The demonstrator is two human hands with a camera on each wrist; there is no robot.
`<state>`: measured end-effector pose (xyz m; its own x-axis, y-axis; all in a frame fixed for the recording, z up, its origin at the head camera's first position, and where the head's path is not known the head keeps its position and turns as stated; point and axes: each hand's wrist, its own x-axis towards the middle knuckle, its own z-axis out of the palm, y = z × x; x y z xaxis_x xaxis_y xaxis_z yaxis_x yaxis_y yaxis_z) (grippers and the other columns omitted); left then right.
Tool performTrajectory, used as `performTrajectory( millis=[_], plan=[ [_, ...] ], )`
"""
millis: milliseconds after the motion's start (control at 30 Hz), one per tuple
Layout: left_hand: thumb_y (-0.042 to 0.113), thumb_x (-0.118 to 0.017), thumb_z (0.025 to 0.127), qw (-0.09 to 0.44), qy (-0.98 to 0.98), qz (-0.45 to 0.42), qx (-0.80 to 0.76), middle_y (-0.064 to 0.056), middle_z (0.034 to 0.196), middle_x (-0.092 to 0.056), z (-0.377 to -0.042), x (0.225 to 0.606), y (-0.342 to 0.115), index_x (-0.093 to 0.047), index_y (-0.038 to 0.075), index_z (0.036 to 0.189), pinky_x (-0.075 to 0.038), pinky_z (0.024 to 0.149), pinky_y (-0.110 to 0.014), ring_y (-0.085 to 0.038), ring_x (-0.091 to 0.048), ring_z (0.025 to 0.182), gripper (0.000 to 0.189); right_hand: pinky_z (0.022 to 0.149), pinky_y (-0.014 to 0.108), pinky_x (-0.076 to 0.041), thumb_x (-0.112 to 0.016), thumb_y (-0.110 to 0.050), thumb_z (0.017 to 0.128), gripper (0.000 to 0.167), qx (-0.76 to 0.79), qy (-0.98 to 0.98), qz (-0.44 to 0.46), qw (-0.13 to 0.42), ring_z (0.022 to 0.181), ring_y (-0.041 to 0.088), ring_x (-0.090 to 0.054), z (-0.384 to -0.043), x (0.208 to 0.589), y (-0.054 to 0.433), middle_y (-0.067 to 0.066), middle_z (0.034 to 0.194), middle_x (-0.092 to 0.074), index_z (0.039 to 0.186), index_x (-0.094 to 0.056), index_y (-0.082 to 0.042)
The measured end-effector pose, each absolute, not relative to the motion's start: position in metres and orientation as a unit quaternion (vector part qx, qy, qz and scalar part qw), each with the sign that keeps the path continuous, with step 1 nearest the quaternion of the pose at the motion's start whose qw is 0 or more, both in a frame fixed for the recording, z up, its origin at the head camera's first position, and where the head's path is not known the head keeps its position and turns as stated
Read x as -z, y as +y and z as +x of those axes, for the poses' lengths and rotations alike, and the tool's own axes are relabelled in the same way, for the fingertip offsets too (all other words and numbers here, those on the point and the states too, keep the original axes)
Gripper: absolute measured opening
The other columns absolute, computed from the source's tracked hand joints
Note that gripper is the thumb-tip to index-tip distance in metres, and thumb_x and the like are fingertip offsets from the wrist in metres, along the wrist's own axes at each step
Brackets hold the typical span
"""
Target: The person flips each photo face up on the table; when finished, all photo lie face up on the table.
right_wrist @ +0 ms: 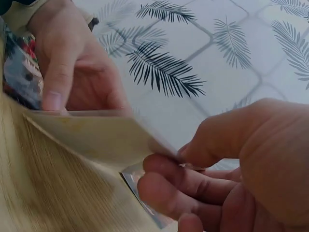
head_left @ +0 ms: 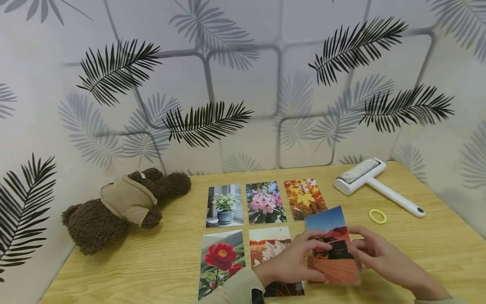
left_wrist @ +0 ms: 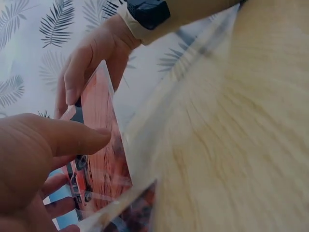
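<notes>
Both hands hold one photo card (head_left: 334,272) showing a dark vehicle on red sand under blue sky. My left hand (head_left: 286,261) grips it from the left, its thumb low on the card and its fingers spread over the picture. At the opposite edge, my right hand (head_left: 385,255) pinches the card between thumb and fingers. The right wrist view shows the card's pale back (right_wrist: 91,137), tilted above the table. Beneath my left forearm and hand lies a pampas grass photo (head_left: 269,240), partly covered. Just beyond the held card is an autumn leaf photo (head_left: 303,196).
On the wooden table (head_left: 167,253) lie a potted plant photo (head_left: 225,207), a pink flower photo (head_left: 265,202) and a red flower photo (head_left: 222,257). A brown teddy bear (head_left: 127,200) lies left. At right are a white lint roller (head_left: 395,196) and a yellow ring (head_left: 377,216).
</notes>
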<state>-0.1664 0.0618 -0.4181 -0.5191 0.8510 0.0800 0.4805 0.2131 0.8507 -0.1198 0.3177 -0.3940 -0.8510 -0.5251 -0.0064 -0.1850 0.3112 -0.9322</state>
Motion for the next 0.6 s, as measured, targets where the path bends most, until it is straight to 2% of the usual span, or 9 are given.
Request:
performTrajectory(
  millis=[67, 133, 233, 400, 500, 600],
  plan=[
    [0.017, -0.07, 0.089, 0.182, 0.774, 0.45, -0.406, -0.002, 0.155, -0.028, -0.167, 0.421, 0.062, -0.052, 0.014, 0.138, -0.032, 0.11, -0.039, -0.02, -0.026, 0.143, 0.052, 0.062, 0.028, -0.049, -0.042, -0.005, 0.102, 0.047, 0.524, 0.806, -0.225, 0.157, 0.069, 0.009, -0.06, -0.121, 0.394, 0.321, 0.0, 0.089, -0.068, 0.137, -0.022, 0.019],
    [0.022, -0.07, 0.089, 0.151, 0.801, 0.454, -0.36, 0.0, 0.155, -0.029, -0.167, 0.424, 0.062, -0.052, 0.017, 0.138, -0.033, 0.108, -0.04, -0.019, -0.029, 0.142, 0.052, 0.061, 0.027, -0.048, -0.045, -0.005, 0.101, 0.05, 0.502, 0.822, -0.221, 0.155, 0.071, 0.005, -0.059, -0.122, 0.395, 0.324, 0.002, 0.093, -0.068, 0.137, -0.022, 0.021],
    [0.029, -0.068, 0.09, 0.105, 0.835, 0.458, -0.288, 0.003, 0.155, -0.031, -0.167, 0.429, 0.063, -0.053, 0.022, 0.138, -0.032, 0.106, -0.043, -0.017, -0.032, 0.14, 0.05, 0.057, 0.025, -0.045, -0.048, -0.004, 0.1, 0.051, 0.464, 0.846, -0.215, 0.147, 0.07, 0.0, -0.055, -0.123, 0.398, 0.326, 0.002, 0.088, -0.066, 0.135, -0.024, 0.024],
    [0.032, -0.066, 0.091, 0.1, 0.85, 0.454, -0.247, 0.004, 0.152, -0.036, -0.166, 0.428, 0.063, -0.057, 0.023, 0.134, -0.029, 0.106, -0.045, -0.014, -0.034, 0.139, 0.044, 0.048, 0.024, -0.037, -0.051, -0.004, 0.098, 0.053, 0.411, 0.881, -0.19, 0.134, 0.057, -0.001, -0.044, -0.121, 0.403, 0.325, -0.006, 0.071, -0.056, 0.134, -0.026, 0.026],
    [0.035, -0.065, 0.091, 0.098, 0.854, 0.456, -0.231, 0.005, 0.149, -0.04, -0.165, 0.427, 0.062, -0.058, 0.025, 0.132, -0.029, 0.106, -0.046, -0.012, -0.036, 0.137, 0.043, 0.048, 0.022, -0.037, -0.053, -0.004, 0.096, 0.053, 0.389, 0.895, -0.179, 0.125, 0.055, -0.002, -0.043, -0.121, 0.406, 0.323, -0.007, 0.069, -0.054, 0.134, -0.029, 0.026],
    [0.039, -0.065, 0.091, 0.093, 0.857, 0.461, -0.213, 0.006, 0.147, -0.042, -0.166, 0.427, 0.061, -0.059, 0.026, 0.13, -0.031, 0.102, -0.041, -0.011, -0.038, 0.135, 0.042, 0.051, 0.021, -0.04, -0.056, -0.004, 0.095, 0.057, 0.375, 0.902, -0.181, 0.116, 0.057, -0.003, -0.045, -0.122, 0.41, 0.323, -0.006, 0.07, -0.057, 0.134, -0.028, 0.025]
  ],
)
